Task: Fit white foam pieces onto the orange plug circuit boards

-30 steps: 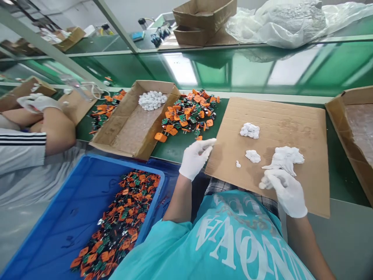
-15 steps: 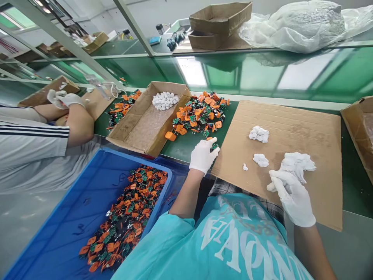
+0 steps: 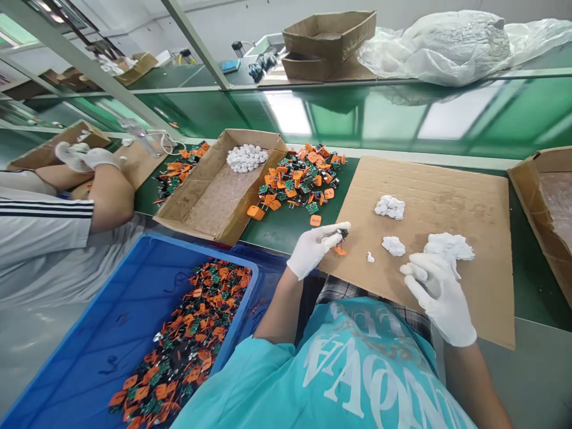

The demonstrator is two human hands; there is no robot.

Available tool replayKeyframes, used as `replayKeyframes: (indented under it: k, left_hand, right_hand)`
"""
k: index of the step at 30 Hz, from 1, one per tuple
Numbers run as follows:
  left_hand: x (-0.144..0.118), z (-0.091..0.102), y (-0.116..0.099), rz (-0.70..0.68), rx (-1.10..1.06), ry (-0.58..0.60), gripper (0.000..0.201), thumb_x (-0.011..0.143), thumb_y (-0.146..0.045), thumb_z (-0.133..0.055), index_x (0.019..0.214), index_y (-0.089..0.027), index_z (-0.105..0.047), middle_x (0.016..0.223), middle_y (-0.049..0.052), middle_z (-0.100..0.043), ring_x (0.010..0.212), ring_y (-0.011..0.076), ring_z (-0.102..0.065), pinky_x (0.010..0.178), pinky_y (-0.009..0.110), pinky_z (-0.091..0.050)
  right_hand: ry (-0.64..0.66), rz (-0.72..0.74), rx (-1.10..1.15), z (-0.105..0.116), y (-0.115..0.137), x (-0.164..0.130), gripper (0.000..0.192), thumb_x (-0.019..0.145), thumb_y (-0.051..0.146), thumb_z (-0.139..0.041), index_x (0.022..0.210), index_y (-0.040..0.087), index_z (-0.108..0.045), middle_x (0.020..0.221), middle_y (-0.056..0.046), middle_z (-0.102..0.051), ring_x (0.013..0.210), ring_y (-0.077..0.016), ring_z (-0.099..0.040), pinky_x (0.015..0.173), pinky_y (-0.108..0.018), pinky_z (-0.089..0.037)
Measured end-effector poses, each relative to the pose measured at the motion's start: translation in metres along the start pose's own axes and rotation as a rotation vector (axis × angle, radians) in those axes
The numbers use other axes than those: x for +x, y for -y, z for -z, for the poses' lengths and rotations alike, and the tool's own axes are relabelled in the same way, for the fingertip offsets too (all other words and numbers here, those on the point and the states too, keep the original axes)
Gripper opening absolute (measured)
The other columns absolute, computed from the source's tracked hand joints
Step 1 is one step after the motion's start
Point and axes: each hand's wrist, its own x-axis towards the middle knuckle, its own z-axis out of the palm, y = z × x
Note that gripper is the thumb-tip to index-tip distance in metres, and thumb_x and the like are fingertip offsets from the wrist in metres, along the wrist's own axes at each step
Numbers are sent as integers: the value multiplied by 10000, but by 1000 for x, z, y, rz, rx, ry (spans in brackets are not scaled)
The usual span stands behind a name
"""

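My left hand (image 3: 316,248), in a white glove, pinches a small orange and green circuit part (image 3: 340,241) over the near left corner of a flat cardboard sheet (image 3: 451,190). My right hand (image 3: 435,292), also gloved, rests on the sheet's near side and grips a small white piece, with a crumpled white cloth (image 3: 449,245) just beyond its fingers. Two small white lumps (image 3: 390,207) (image 3: 394,245) and a tiny white bit (image 3: 370,258) lie on the sheet between my hands.
A pile of orange and green parts (image 3: 299,179) lies on the green belt beside an open cardboard box (image 3: 210,193) holding white pieces (image 3: 245,158). A blue bin (image 3: 102,333) of parts sits near left. Another person's gloved arm (image 3: 96,179) works at left. A cardboard box (image 3: 543,196) stands right.
My left hand reached to the pile's near edge, took an orange and green part and drew it back over the sheet's corner. My right hand shifted slightly nearer, off the cloth.
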Motion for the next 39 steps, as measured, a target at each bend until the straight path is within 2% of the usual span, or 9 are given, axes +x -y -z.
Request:
replayKeyframes:
  k: [2,5,12,15,20,27,31,34,39]
  left_hand:
    - [-6,-13,-5,24,-94,84,495,780,-448,-730,1177,-152,-726,1262,114,-680,1019,207,-673,857,290,-558]
    - [-15,-33,-6,71,-146,215,505,805,-473,-711,1180,-135,-719,1190,139,-709,895,184,-692,761,265,-561]
    - [-32,-77,6,167,-109,368,510,808,-485,-697,1165,-121,-712,1102,122,-739,895,184,-703,829,290,-586]
    - [-31,-85,8,214,-190,416,577,778,-528,-724,1195,-128,-702,1110,120,-732,901,201,-715,842,316,-595]
    - [-25,-86,14,332,-372,562,647,714,-458,-819,1270,-161,-673,1116,107,-726,975,228,-712,919,339,-565]
    - [-21,-95,21,311,-495,518,535,680,-375,-864,1148,-157,-725,1028,107,-741,796,149,-703,787,265,-567]
    - [-19,-100,25,334,-559,437,560,584,-368,-917,1064,-144,-737,984,101,-743,731,130,-682,759,259,-554]
    - [-18,-102,28,291,-560,373,581,550,-392,-929,1035,-135,-739,1017,115,-741,804,153,-688,845,289,-540]
    - [-17,-107,22,254,-524,354,633,460,-393,-952,994,-120,-750,979,130,-736,922,242,-696,978,403,-498]
  right_hand:
    - [63,-48,68,-5,7,-1,342,895,295,-652,1233,276,-602,1192,-87,-643,995,-225,-713,910,-410,-591]
    - [141,-73,-5,-13,17,-6,309,899,326,-650,1199,255,-636,1074,-63,-728,947,-218,-728,876,-397,-602]
    - [-4,239,-204,-15,23,-8,119,872,279,-666,978,284,-720,985,-40,-744,898,-193,-718,816,-347,-605]
    - [-72,300,-252,-10,20,-5,115,858,266,-679,954,290,-738,991,-55,-708,921,-206,-706,844,-373,-598]
    - [-95,249,-246,0,13,-5,132,865,259,-668,982,289,-721,992,-47,-703,943,-214,-695,865,-394,-584]
    - [-116,188,-196,0,13,-7,206,875,241,-642,1075,272,-681,988,-53,-734,949,-216,-699,862,-411,-582]
    - [-81,325,-274,2,22,3,223,863,187,-649,1049,292,-713,1055,-42,-732,969,-207,-703,884,-376,-574]
    - [-28,356,-268,5,28,8,253,880,162,-620,1077,285,-720,1072,-40,-731,978,-200,-699,870,-345,-575]
    - [-31,348,-314,9,23,13,117,903,232,-610,959,262,-709,920,-18,-736,872,-198,-684,772,-334,-577]
